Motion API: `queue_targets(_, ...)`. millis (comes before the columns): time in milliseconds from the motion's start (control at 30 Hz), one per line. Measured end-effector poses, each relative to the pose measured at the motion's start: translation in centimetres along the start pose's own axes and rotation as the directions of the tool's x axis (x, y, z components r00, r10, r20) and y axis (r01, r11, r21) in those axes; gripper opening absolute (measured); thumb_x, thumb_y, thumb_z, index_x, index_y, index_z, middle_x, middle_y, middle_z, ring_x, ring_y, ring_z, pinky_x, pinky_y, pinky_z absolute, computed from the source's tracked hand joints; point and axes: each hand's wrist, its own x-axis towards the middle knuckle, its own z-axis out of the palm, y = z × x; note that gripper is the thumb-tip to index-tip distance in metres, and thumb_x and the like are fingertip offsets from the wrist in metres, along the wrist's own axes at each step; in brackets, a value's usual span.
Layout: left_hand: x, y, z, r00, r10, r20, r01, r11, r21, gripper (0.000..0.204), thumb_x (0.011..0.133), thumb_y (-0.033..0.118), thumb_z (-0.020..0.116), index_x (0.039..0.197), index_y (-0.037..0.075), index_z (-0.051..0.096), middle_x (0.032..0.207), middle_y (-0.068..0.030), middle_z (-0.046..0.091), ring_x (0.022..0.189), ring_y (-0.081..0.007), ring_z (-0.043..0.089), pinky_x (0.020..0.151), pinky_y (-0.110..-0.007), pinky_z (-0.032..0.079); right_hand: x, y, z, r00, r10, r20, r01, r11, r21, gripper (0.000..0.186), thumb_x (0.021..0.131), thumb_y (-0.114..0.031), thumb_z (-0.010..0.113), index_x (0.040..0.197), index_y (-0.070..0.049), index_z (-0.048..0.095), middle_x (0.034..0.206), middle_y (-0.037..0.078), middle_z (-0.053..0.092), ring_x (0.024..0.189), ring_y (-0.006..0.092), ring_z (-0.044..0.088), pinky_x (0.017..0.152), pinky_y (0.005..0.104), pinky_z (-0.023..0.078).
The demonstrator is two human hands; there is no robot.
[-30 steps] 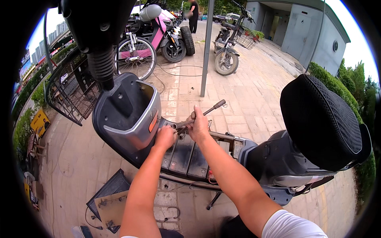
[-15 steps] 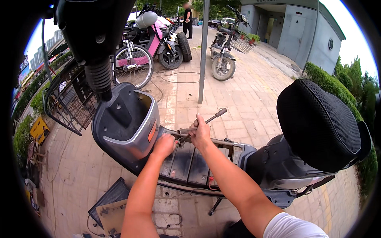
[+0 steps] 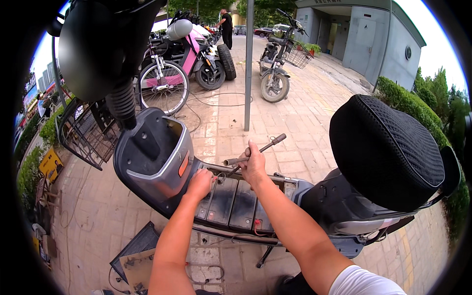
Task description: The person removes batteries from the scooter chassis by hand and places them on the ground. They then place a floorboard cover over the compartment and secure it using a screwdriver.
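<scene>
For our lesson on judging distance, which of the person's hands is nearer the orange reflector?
Left. The left hand is close to the reflector, slightly lower and to its right; the right hand is farther right, holding a metal tool.

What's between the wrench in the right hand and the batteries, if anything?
Nothing visible blocks it: the right hand holds the wrench above uncovered batteries. Only the left hand is close by, to the left, hiding what lies under it. Detail at the wrench's lower end is unclear.
</scene>
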Motion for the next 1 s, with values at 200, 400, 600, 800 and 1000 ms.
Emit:
queue_targets(200, 0.8, 0.4, -0.4, 0.994, -0.032, 0.106, 0.024, 0.996, 0.081, 0.018, 0.083, 0.018, 0.062, 0.082, 0.0, 0.064, 0.089, -0.0174, 0.064, 0.094, -0.0373, 0.057, 0.081, -0.045, 0.049, 0.0, -0.1, -0.5, 1.0, -0.001, -0.014, 0.001, 1.0, -0.011, 0.043, 0.093, -0.034, 0.055, 0.059, -0.015, 0.037, 0.047, 0.0, 0.033, 0.038, 0.014, 0.029, 0.04, 0.0304, 0.029)
queue_targets(400, 0.9, 0.7, -0.4, 0.992, -0.09, 0.088, 0.077, 0.987, 0.143, 0.025, 0.084, 0.024, 0.064, 0.081, -0.001, 0.064, 0.09, -0.0181, 0.065, 0.094, -0.0367, 0.058, 0.081, -0.045, 0.049, -0.3, -0.8, -0.5, 1.0, 0.0, -0.003, 0.0, 1.0, -0.024, 0.042, 0.094, -0.035, 0.054, 0.061, -0.014, 0.037, 0.048, 0.001, 0.034, 0.04, 0.0146, 0.029, 0.043, 0.0308, 0.029)
queue_targets(600, 0.4, 0.8, -0.8, 0.998, -0.025, 0.057, 0.023, 0.998, 0.05, 0.022, 0.083, 0.024, 0.064, 0.083, 0.001, 0.063, 0.093, -0.0164, 0.064, 0.097, -0.0355, 0.057, 0.083, -0.044, 0.049, -0.7, -1.7, -0.6, 1.0, -0.006, 0.024, 0.006, 1.0, -0.019, 0.042, 0.095, -0.035, 0.053, 0.062, -0.014, 0.037, 0.047, 0.002, 0.034, 0.04, 0.0149, 0.028, 0.045, 0.0311, 0.03)
queue_targets(800, 0.6, 0.6, -0.3, 0.995, -0.05, 0.087, 0.042, 0.994, 0.097, 0.022, 0.083, 0.023, 0.064, 0.084, 0.001, 0.064, 0.093, -0.0166, 0.063, 0.097, -0.0356, 0.057, 0.084, -0.044, 0.049, -1.4, -1.9, -0.3, 1.0, -0.02, -0.001, 0.02, 0.999, -0.03, 0.045, 0.096, -0.033, 0.052, 0.058, -0.015, 0.036, 0.046, 0.0, 0.032, 0.038, 0.0141, 0.028, 0.04, 0.031, 0.029)
queue_targets(1000, 0.7, 1.3, -0.3, 0.991, -0.114, 0.067, 0.103, 0.983, 0.15, 0.022, 0.083, 0.022, 0.064, 0.085, 0.0, 0.064, 0.094, -0.0166, 0.063, 0.098, -0.0352, 0.057, 0.084, -0.045, 0.049, -1.2, -2.4, -0.3, 1.0, -0.021, -0.01, 0.021, 1.0, -0.021, 0.043, 0.095, -0.034, 0.052, 0.06, -0.015, 0.035, 0.047, 0.001, 0.032, 0.04, 0.0142, 0.027, 0.043, 0.031, 0.03)
